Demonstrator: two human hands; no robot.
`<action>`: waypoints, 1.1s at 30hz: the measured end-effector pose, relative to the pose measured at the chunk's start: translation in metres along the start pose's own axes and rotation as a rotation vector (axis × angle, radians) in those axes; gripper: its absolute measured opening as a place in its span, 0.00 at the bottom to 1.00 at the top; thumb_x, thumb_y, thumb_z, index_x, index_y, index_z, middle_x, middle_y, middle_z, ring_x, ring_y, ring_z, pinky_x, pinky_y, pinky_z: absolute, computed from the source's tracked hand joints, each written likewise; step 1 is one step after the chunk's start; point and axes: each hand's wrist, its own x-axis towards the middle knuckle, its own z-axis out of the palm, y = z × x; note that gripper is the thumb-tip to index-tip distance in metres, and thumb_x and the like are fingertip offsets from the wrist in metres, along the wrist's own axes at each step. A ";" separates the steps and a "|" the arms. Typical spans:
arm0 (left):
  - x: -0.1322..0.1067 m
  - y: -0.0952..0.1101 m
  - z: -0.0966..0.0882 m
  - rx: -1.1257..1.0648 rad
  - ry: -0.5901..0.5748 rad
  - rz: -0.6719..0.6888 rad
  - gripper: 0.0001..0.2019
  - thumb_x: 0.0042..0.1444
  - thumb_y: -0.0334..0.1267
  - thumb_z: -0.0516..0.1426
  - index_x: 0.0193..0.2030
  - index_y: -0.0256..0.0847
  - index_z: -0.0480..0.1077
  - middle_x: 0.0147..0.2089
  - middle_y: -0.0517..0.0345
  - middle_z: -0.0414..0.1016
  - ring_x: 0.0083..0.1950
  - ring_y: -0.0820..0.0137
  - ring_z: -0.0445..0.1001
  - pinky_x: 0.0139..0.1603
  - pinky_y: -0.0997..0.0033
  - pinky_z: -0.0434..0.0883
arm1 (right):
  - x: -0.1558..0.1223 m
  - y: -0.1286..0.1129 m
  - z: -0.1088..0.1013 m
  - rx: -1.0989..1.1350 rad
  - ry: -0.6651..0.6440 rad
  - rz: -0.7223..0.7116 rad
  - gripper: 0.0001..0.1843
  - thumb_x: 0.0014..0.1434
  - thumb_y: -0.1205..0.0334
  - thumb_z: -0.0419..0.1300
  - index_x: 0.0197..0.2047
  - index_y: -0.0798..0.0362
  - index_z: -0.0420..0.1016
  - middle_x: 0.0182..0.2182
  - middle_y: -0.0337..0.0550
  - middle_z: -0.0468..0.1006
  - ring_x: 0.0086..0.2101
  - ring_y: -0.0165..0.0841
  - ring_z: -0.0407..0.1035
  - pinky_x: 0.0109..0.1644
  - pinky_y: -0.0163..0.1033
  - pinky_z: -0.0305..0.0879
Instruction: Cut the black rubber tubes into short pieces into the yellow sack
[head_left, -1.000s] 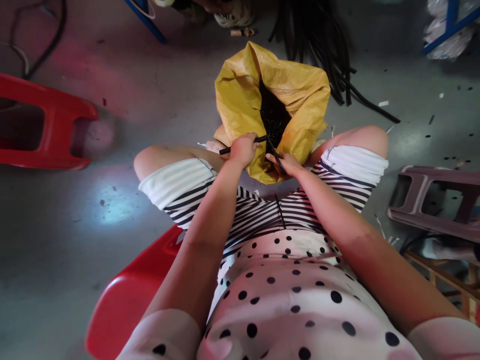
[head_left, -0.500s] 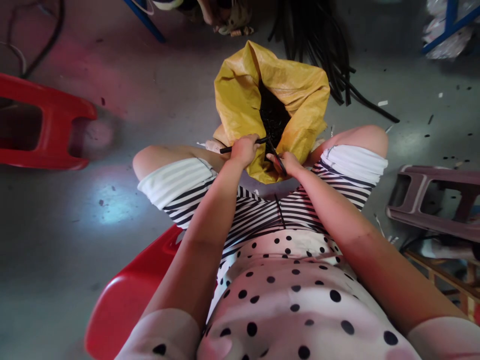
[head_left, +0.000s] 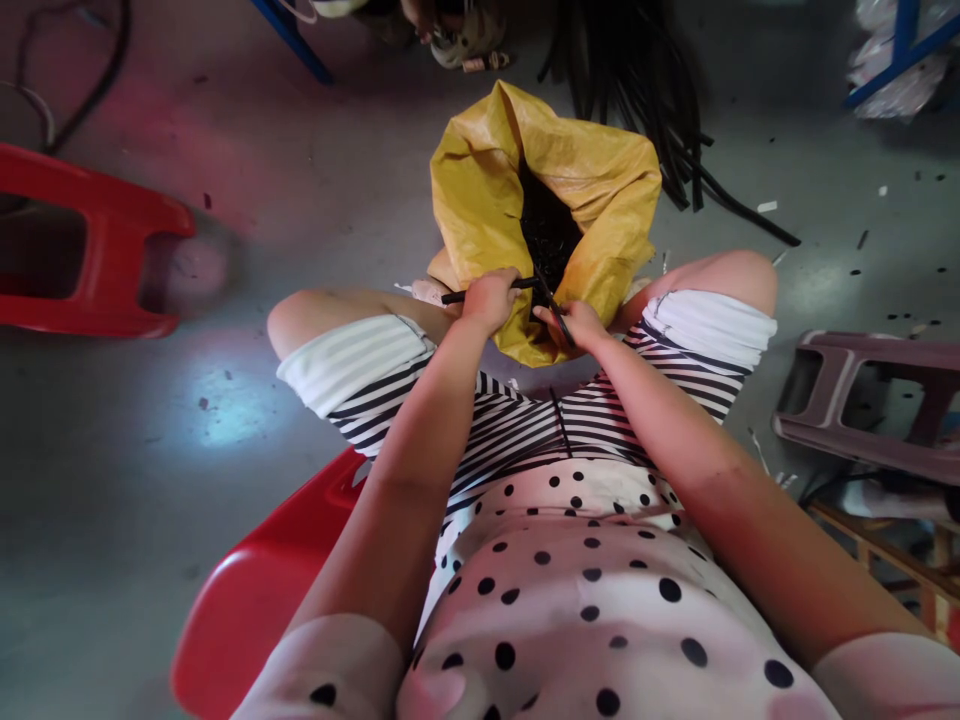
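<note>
My left hand (head_left: 489, 300) is closed around a black rubber strip (head_left: 454, 298), whose one end sticks out to the left and the other reaches over the bag's mouth. In my right hand (head_left: 581, 325) are black-handled scissors (head_left: 561, 322), their blades pointing up and left to the strip's right end. How far the blades are apart is too small to tell. Beneath both hands, between my knees, stands a yellow woven bag (head_left: 480, 190) with its rim rolled outward. Inside lie many short black pieces (head_left: 551, 235).
Long black strips (head_left: 637, 80) lie on the floor beyond the bag. A red stool (head_left: 105, 240) is at the left, a grey-brown stool (head_left: 817, 390) at the right. Another person's foot (head_left: 469, 40) shows at the top. Small scraps dot the floor at the right.
Both hands hold nearly the same place, with the strip and scissors still meeting over the bag. At the top, the other person's hand has shifted slightly.
</note>
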 end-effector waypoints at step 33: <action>-0.002 0.010 -0.003 -0.002 0.011 -0.016 0.20 0.73 0.35 0.55 0.65 0.40 0.80 0.67 0.40 0.83 0.69 0.48 0.79 0.71 0.54 0.73 | -0.004 -0.003 -0.003 -0.043 -0.087 -0.018 0.37 0.72 0.22 0.59 0.41 0.51 0.84 0.42 0.56 0.89 0.46 0.49 0.83 0.51 0.43 0.72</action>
